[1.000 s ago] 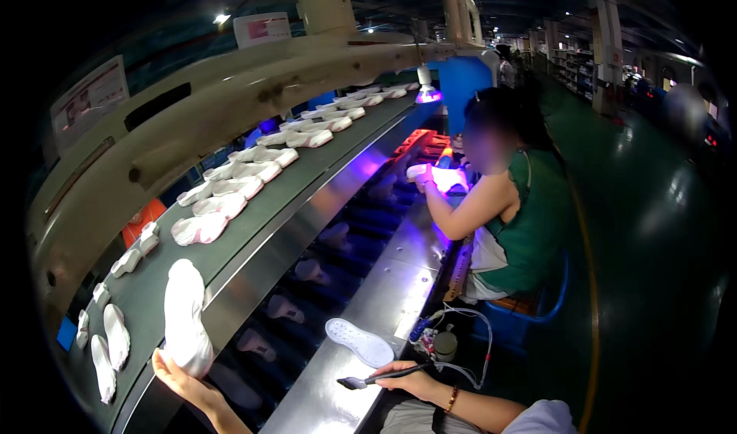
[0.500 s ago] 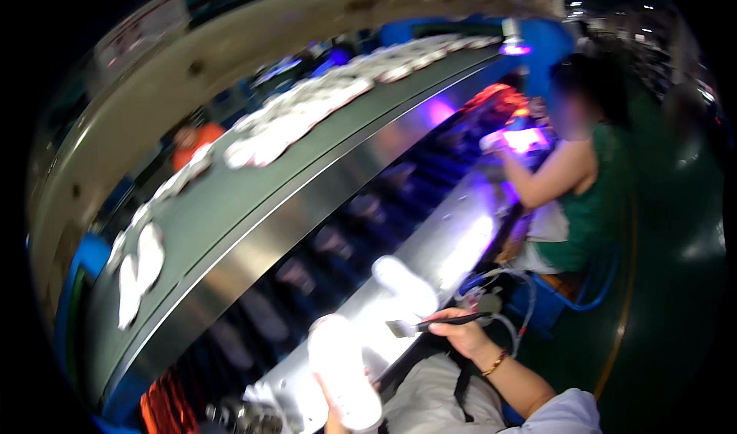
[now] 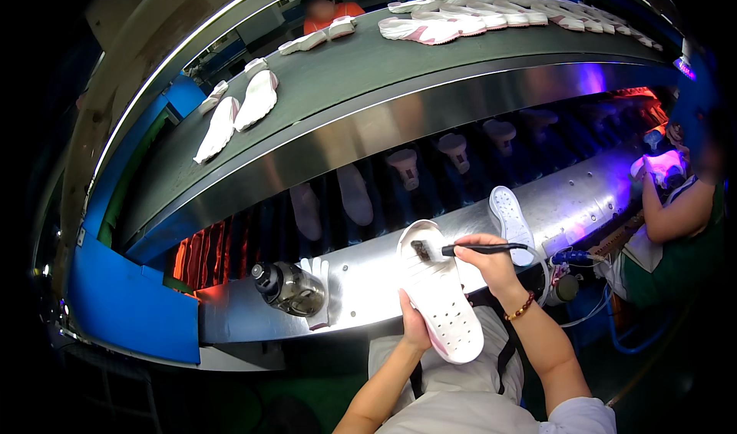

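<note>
White shoe sole (image 3: pixel 439 292) sits in the left hand (image 3: pixel 414 328), grip pinching its edge, over the shiny worktop (image 3: pixel 361 276). The right hand (image 3: pixel 484 256) grip pinches a brush (image 3: pixel 461 249) touching the sole's top.

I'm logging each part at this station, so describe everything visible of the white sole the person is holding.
The white shoe sole is a flat, elongated piece that looks like moulded rubber or foam, its upturned face dotted with rows of small holes and edged by a raised rim, with a pinkish tint along its lower edge. It lies tilted over the person's lap and the edge of the steel bench. The left hand has it in its grip from the side, while the brush in the right hand touches its far end, leaving a dark patch there.
</note>
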The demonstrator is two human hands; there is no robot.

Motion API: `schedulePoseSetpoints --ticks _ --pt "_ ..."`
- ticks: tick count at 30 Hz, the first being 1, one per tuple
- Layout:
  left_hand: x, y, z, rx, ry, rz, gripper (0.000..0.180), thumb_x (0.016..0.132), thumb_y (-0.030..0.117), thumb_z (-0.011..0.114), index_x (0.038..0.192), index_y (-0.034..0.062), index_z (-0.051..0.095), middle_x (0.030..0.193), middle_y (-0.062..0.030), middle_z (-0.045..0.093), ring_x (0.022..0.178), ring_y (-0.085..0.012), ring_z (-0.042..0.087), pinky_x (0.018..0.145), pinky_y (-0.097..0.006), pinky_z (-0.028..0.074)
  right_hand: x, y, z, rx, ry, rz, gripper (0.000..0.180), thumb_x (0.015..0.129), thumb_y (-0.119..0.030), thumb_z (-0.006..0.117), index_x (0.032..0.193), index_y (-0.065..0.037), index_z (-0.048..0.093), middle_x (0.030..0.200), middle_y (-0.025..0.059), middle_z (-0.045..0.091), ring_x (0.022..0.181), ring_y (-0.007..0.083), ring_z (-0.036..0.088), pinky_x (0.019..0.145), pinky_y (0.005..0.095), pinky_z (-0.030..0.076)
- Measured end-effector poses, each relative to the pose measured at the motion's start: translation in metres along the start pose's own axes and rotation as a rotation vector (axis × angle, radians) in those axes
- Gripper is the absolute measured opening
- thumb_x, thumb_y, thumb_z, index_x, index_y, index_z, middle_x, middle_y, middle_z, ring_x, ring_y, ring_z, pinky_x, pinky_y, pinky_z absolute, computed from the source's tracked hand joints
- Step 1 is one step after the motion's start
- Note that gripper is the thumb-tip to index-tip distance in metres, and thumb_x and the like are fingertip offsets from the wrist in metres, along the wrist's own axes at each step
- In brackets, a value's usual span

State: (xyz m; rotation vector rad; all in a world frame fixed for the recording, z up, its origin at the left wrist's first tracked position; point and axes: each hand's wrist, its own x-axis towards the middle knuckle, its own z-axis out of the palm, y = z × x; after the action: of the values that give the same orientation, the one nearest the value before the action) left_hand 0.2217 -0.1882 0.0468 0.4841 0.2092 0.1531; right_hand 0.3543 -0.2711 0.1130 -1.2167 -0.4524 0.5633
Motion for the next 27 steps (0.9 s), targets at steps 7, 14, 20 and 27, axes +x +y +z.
schedulePoseSetpoints --ticks 7,14,20,27 --pt "0.009 -0.004 0.000 0.130 0.150 0.145 0.070 0.084 0.059 0.020 0.130 0.0066 0.023 0.128 -0.0073 0.035 0.115 -0.0187 0.037 0.096 -0.033 0.031 -0.007 -0.006 0.031 -0.554 -0.094 -0.379 0.016 0.068 -0.008 0.064 0.081 0.001 0.062 0.077 0.0112 0.063 0.071 0.0153 0.060 0.065 0.0238 0.046" --pt "0.002 0.034 -0.021 0.135 0.188 0.220 0.079 0.078 0.067 0.010 0.129 0.0082 0.027 0.119 -0.0121 0.044 0.106 -0.0268 0.046 0.090 -0.039 0.037 -0.062 -0.005 0.012 -0.736 -0.502 -0.380 0.018 0.063 -0.011 0.065 0.079 -0.003 0.062 0.076 0.0113 0.063 0.070 0.0242 0.061 0.066 0.0306 0.046" --pt "-0.015 0.039 0.014 -0.098 0.005 0.099 0.087 0.074 0.071 0.003 0.130 0.0068 0.025 0.118 -0.0158 0.044 0.102 -0.0320 0.049 0.087 -0.043 0.040 -0.045 -0.041 0.001 -0.438 -0.503 -0.136 0.017 0.068 -0.005 0.065 0.083 -0.001 0.063 0.076 0.0091 0.063 0.069 0.0121 0.060 0.063 0.0216 0.047" --pt "-0.012 0.035 0.043 -0.104 -0.173 0.131 0.077 0.080 0.064 0.011 0.129 0.0060 0.027 0.120 -0.0160 0.043 0.102 -0.0299 0.049 0.088 -0.041 0.041 -0.030 -0.052 0.021 -0.457 -0.482 -0.336 0.013 0.069 -0.006 0.064 0.081 -0.001 0.062 0.076 0.0075 0.063 0.070 0.0110 0.060 0.061 0.0211 0.046"
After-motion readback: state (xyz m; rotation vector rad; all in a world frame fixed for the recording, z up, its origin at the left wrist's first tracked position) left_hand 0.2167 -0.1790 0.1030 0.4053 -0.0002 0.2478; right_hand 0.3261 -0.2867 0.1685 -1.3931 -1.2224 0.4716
